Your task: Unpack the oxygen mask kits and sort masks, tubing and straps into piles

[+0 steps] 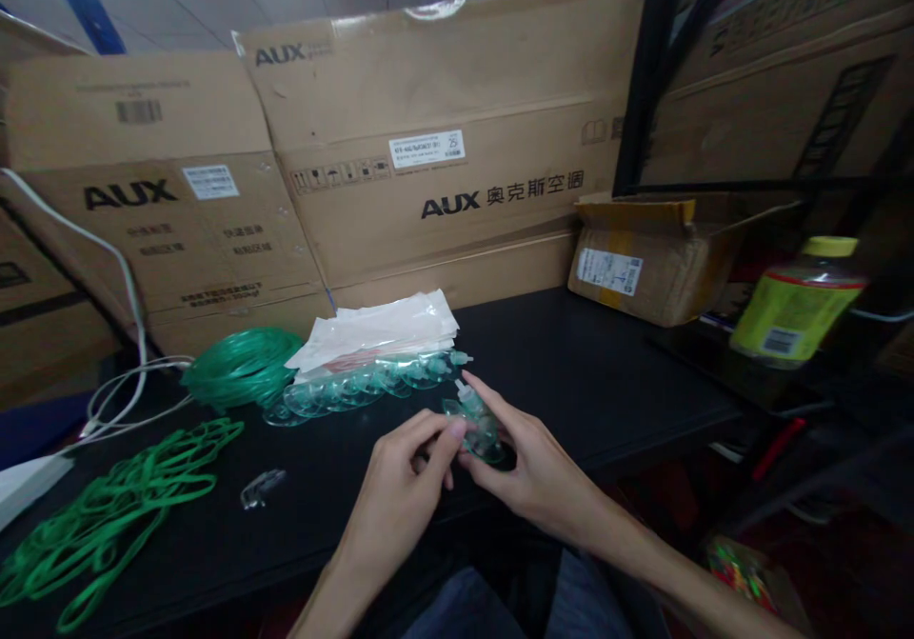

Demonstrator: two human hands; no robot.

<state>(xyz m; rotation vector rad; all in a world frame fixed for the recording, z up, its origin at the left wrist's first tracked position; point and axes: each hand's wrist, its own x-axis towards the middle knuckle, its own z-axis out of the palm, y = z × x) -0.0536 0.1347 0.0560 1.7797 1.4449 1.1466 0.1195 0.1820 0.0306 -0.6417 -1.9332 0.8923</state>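
Note:
Near the front edge of the black table, both hands hold one clear green oxygen mask with a whitish connector pointing up. My right hand is wrapped round its right side, thumb below and fingers along the top. My left hand pinches the mask's left edge between thumb and forefinger; whatever else lies in that pinch is hidden. Just beyond the hands, a row of similar green masks lies nested together, connectors to the right. Behind it rests a stack of white plastic-and-paper pouches.
Coiled green tubing sits left of the masks. Tangled green elastic straps and small clear-looking pieces lie nearer me. Large cardboard boxes wall off the back. An open carton and a yellow-labelled bottle stand at right.

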